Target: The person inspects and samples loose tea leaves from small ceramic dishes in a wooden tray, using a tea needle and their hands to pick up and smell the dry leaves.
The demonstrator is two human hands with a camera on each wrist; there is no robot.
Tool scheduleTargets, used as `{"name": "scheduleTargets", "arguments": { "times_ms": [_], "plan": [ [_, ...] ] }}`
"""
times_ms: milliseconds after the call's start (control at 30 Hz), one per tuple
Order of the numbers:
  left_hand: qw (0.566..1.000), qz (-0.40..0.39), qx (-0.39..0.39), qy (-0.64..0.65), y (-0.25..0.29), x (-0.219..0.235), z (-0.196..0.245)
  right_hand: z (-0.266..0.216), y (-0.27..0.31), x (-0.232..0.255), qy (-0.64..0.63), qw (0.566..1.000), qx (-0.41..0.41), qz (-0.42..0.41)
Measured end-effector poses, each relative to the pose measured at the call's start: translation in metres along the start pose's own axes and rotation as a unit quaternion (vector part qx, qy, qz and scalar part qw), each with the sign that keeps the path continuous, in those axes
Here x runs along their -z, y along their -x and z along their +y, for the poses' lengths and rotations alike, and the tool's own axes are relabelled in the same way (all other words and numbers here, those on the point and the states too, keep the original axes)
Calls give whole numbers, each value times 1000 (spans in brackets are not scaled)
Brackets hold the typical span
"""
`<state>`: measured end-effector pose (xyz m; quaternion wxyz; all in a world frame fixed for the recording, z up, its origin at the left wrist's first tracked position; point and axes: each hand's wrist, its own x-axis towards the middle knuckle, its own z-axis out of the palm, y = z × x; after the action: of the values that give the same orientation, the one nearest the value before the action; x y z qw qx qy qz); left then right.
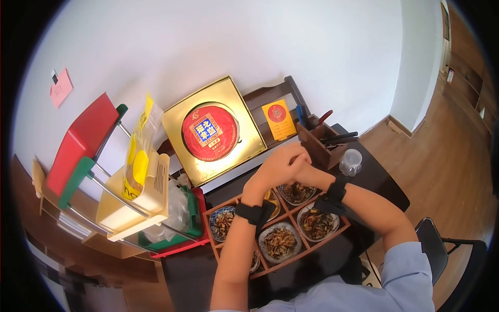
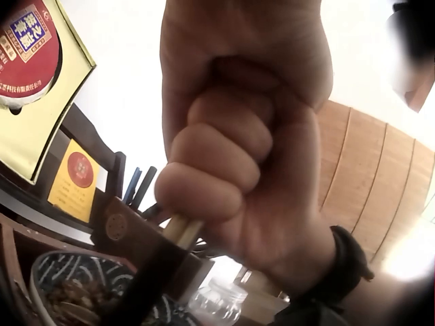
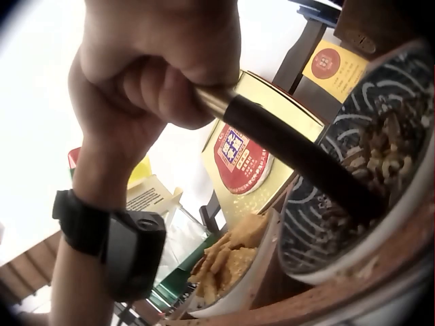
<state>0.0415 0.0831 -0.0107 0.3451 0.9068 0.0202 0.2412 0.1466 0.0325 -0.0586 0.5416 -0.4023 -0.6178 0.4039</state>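
Note:
In the head view both hands come together over the far side of a wooden compartment tray (image 1: 301, 251). My left hand (image 1: 278, 160) lies over my right hand (image 1: 317, 177), fingers bent. The wrist views show curled fingers of both hands at the pale gold section of a dark rod (image 3: 292, 156), its grip end hidden in the hands. The rod slants down into a patterned bowl (image 3: 316, 238) of brown dried pieces (image 3: 391, 159). Yellow crisps (image 3: 234, 255) lie in the bowl beside it. Other tray bowls hold brown shreds (image 1: 280, 242).
Behind the tray stands a gold box (image 1: 179, 114) with a red disc. A yellow card (image 1: 278, 118), a wooden pen holder (image 1: 326, 147) and a clear jar (image 1: 351, 162) are to its right. A rack with plastic baskets (image 1: 130, 190) stands left; a dark chair (image 1: 434, 244) is right.

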Motion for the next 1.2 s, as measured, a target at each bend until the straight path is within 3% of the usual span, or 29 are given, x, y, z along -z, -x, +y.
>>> {"name": "scheduleTargets", "arguments": {
  "times_ms": [133,267,333,400,733,800,1200],
  "plan": [
    [999,-23,11,-23,-7,10,12,-2,0,6,-2,998,-45,-40],
    [998,-40,22,-46,-6,9,10,-10,3,7,52,997,-38,-41],
    [997,-47,35,-44,-2,3,3,-7,5,3,-26,995,-82,-40],
    [999,-17,27,-22,-1,3,0,-9,-2,6,-27,996,-72,-37],
    [999,-13,49,-10,-3,-3,-4,1,3,8,-78,994,-71,-30],
    [997,32,50,41,-3,-4,-6,3,4,10,-88,993,-69,-26],
    [998,14,59,23,-3,1,-8,19,-3,6,-145,986,-66,-49]
  ]
}}
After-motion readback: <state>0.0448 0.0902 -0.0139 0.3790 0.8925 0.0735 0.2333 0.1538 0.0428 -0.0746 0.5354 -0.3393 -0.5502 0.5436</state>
